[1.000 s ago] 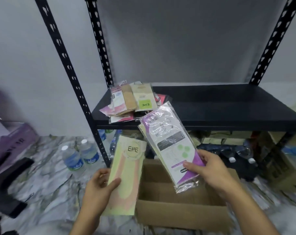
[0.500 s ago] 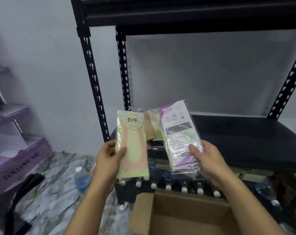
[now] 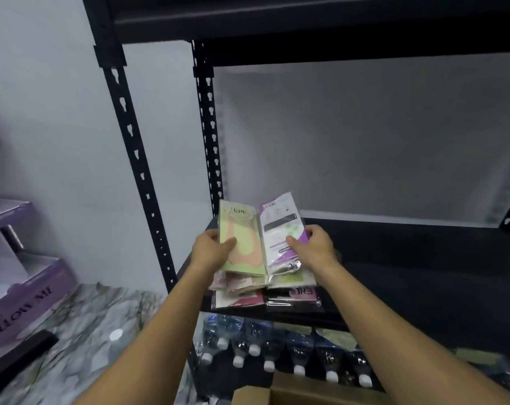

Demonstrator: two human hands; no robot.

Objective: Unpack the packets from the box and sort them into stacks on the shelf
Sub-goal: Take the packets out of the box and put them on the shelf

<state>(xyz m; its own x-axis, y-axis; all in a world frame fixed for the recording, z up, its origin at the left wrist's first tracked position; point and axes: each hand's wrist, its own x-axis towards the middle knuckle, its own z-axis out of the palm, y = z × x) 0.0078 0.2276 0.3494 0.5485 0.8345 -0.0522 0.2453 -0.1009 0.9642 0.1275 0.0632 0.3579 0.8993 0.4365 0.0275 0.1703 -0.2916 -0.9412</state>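
Since a second ago both hands have gone forward and up; the box [image 3: 306,394] has sunk to the frame's bottom edge.

- Far left: purple carton [image 3: 20,305], lettering ends in "ME".
- Left hand [image 3: 211,248]: grip clamped on the green packet [image 3: 242,244], round label "ENE", thumb across its face.
- Right hand [image 3: 316,247]: grip pinching the purple-white packet [image 3: 280,229]; print too small to read.
- Both packets touch edge to edge, held over the packet stacks [image 3: 242,293] at the left end of the shelf [image 3: 423,273].
- Capped bottles [image 3: 299,355] stand beneath.
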